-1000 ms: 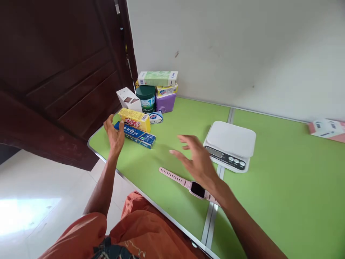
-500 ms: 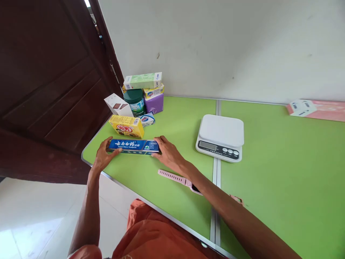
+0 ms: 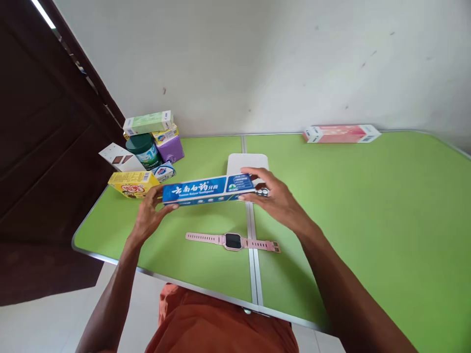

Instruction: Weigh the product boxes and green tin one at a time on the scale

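A long blue toothpaste box (image 3: 208,189) is held level above the green table, one end in each hand. My left hand (image 3: 150,211) grips its left end, thumb along the front edge. At the other end, my right hand (image 3: 270,196) pinches it between thumb and fingers. Behind the box's right part stands a white kitchen scale (image 3: 248,162), its front mostly covered by the box and my hand. Nearer to me, a pink watch (image 3: 233,240) lies flat with its straps spread out across the table seam.
On the left are a yellow box (image 3: 134,184), a white box (image 3: 123,158), a dark green tub (image 3: 145,149), a purple box (image 3: 171,149) and a light green box (image 3: 149,122) on top. A pink box (image 3: 340,134) lies by the wall. A dark door (image 3: 44,147) borders the left.
Both hands have lifted the toothpaste box off the table and carried it right, in front of the scale. The view has turned right, showing the whole watch and pink box.
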{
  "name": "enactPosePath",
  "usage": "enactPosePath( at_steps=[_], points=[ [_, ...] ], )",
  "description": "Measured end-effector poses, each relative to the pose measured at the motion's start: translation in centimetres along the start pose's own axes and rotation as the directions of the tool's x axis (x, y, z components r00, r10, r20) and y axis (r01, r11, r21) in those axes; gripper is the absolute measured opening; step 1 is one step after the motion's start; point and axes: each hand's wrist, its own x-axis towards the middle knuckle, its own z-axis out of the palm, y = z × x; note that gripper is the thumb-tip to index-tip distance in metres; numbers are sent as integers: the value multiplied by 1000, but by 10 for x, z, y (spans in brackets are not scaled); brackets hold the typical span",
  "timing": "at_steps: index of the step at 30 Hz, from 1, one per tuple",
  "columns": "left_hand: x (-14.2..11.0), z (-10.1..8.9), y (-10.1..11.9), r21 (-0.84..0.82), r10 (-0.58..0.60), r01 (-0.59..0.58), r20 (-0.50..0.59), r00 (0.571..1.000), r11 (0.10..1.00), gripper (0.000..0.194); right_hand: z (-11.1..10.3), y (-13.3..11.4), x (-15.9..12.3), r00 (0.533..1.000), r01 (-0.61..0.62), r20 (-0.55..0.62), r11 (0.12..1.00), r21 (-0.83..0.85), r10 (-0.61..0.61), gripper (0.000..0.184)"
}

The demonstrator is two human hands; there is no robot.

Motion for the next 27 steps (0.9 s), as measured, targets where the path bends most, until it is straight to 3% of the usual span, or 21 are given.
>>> enactPosePath(
  at_steps=[6,11,19,24,27],
  points=[
    [94,88,15,-98,149,-136,149,977,986,82,-44,43,20,958,-3,-283,992,127,39,67],
    [132,135,7,-201,182,-135,240,953,970,82,-55,78,30,915,-41,-382,972,231,129,77],
    [139,152,-15,-333,192,-107,234,953,937,92,-48,94,33,889,-12,-432,950,313,153,83],
    [130,156,-26,-387,125,-57,153,980,920,91,-37,113,37,783,4,-529,847,532,329,98],
    [125,160,-30,-405,113,-56,119,986,913,93,-31,119,34,771,-1,-544,855,519,331,100]
  ],
)
